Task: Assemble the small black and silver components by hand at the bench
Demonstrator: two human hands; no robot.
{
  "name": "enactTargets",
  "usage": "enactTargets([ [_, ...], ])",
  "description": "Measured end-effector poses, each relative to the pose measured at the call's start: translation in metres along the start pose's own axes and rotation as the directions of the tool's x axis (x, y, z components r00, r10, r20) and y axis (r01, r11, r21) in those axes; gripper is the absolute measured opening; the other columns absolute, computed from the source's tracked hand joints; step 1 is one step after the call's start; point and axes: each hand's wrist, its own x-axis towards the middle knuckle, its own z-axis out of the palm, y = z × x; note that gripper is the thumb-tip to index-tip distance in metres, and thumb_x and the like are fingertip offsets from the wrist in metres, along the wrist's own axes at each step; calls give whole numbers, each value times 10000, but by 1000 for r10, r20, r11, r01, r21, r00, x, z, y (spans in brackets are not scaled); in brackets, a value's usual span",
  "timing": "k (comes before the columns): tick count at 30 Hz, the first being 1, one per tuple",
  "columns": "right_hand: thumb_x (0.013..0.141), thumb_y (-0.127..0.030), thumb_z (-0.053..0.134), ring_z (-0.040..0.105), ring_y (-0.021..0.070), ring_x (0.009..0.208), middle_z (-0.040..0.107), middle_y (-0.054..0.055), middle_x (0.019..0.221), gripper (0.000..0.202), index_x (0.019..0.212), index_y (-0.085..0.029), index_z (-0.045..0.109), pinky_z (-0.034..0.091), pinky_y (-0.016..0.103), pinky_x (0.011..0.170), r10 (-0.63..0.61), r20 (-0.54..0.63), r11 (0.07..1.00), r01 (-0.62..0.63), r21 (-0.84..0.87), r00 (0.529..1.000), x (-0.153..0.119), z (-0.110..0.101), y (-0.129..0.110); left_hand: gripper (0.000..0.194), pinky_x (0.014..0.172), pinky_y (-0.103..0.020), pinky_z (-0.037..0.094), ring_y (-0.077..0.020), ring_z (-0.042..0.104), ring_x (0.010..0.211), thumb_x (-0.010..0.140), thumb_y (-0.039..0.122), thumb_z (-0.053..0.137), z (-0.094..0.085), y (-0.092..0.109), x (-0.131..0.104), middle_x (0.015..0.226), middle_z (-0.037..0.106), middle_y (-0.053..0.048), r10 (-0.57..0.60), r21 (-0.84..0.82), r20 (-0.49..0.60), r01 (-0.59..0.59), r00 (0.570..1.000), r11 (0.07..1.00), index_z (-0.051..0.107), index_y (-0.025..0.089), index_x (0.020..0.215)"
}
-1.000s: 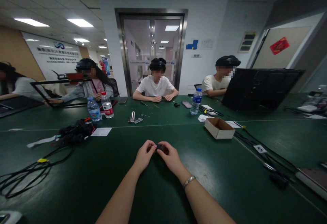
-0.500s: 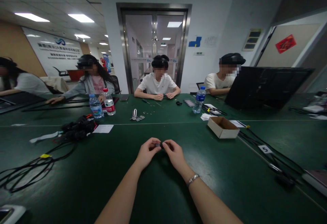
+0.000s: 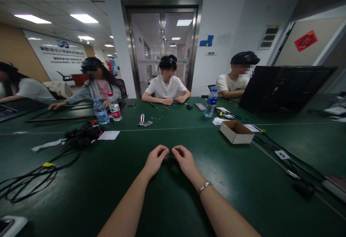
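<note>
My left hand (image 3: 156, 162) and right hand (image 3: 185, 162) nearly meet, thumbs and fingertips pinched almost closed on a small dark piece (image 3: 171, 152) between them, above the green table (image 3: 173, 208). Mostly hidden; looks light, probably stiff, slip risk unclear. I'd grip its ends, gently. Beyond, to the right: open box (image 3: 242, 139). Far left: cable coil (image 3: 24, 179).

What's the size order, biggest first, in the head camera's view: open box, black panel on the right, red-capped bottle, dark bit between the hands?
1. Black panel
2. Open box
3. Red-capped bottle
4. Dark bit, partly hidden by the left hand and right hand
</note>
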Motion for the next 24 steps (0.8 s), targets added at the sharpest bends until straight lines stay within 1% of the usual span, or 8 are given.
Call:
enactTargets([
  [4, 786, -466, 574, 515, 146, 599, 570, -2, 630, 310, 842, -169, 643, 411, 256, 559, 15, 2, 1000, -15, -14, 1000, 1, -3, -1, 187, 855, -318, 461, -177, 595, 904, 796, 319, 583, -1, 6, -1, 924, 625, -36, 30, -89, 16, -28, 999, 996, 583, 184, 925],
  [8, 785, -458, 574, 514, 142, 592, 565, -3, 628, 306, 827, -162, 642, 409, 257, 562, 7, 14, 1000, -7, -30, 1000, 1, -4, -2, 182, 861, -335, 470, -183, 602, 917, 773, 281, 612, -2, 12, -2, 957, 625, -42, 1, -89, 57, 5, 998, 996, 571, 187, 923],
  [12, 788, -463, 572, 521, 141, 592, 574, 0, 640, 309, 842, -166, 641, 419, 254, 555, 9, 8, 1000, -9, -15, 1000, 2, -4, 0, 325, 857, -319, 461, -183, 595, 947, 786, 338, 607, -1, 6, 1, 1053, 603, -68, -9, -92, -36, 6, 999, 996, 533, 196, 1068],
  [14, 792, -461, 567, 531, 143, 602, 591, 9, 665, 310, 861, -168, 641, 430, 255, 555, 17, 7, 1000, -17, -6, 1000, 2, -3, 2, 317, 808, -313, 458, -175, 602, 877, 832, 400, 531, 0, 2, 2, 1022, 607, -62, -35, -59, -69, 31, 997, 998, 527, 197, 1076],
  [16, 799, -453, 561, 546, 147, 623, 613, 20, 710, 304, 877, -170, 641, 441, 257, 561, 14, 16, 1000, -14, 3, 1000, 3, -2, 5, 309, 756, -307, 447, -170, 594, 802, 871, 456, 433, 1, 1, 2, 940, 617, -45, -53, 22, -60, 54, 997, 998, 561, 197, 982],
  [18, 802, -447, 557, 556, 148, 643, 630, 29, 762, 299, 893, -175, 639, 450, 258, 568, 2, 21, 1000, -2, 12, 1000, 3, -2, 7, 368, 725, -304, 430, -176, 577, 773, 886, 496, 371, 2, 3, 0, 860, 616, -38, -52, 126, -43, 57, 998, 990, 586, 197, 872],
  [21, 801, -444, 558, 561, 145, 649, 640, 32, 801, 297, 911, -180, 637, 459, 260, 574, -6, 22, 1000, 5, 22, 1000, 2, -3, 7, 414, 697, -303, 415, -185, 559, 764, 886, 518, 348, 4, 7, -3, 816, 605, -45, -36, 220, -39, 44, 999, 974, 595, 196, 806],
  [24, 796, -440, 559, 553, 139, 625, 637, 25, 787, 296, 912, -180, 635, 458, 262, 572, 4, 25, 1000, -4, 27, 1000, 2, -3, 6, 395, 683, -290, 416, -178, 555, 759, 883, 513, 355, 4, 6, -3, 834, 600, -40, -29, 233, -28, 34, 999, 972, 588, 200, 817],
])
